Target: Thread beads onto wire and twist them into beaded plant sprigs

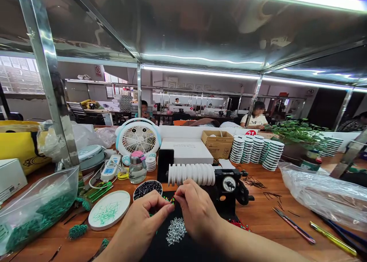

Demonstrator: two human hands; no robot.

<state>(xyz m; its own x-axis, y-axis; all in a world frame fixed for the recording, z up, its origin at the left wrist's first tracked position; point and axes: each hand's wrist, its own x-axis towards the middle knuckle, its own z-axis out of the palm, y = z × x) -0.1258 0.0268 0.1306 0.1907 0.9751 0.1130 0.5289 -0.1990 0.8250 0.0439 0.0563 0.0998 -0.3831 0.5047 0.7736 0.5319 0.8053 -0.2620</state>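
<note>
Both hands meet in front of the winding machine. My left hand [147, 218] pinches a beaded strand [169, 199] with red, green and yellow beads between thumb and forefinger. Close beside it, my right hand [197, 208] has its fingertips closed on the same strand, of which only a short part shows. Below them, a heap of small silvery metal pieces [176, 231] lies on a black mat [166, 252]. A bowl of small dark pieces [147, 188] stands just behind my left hand. The machine's white grooved roller [191, 174] is beyond my fingertips.
Left: a white dish [126, 204] with green strands, a bag of green beadwork [43, 216], a glass jar [137, 169] and a fan [138, 138]. Right: tweezers [295, 225], a yellow tool [332, 238], stacked spools [255, 151] and a plastic bag [323, 193]. Other people sit farther back.
</note>
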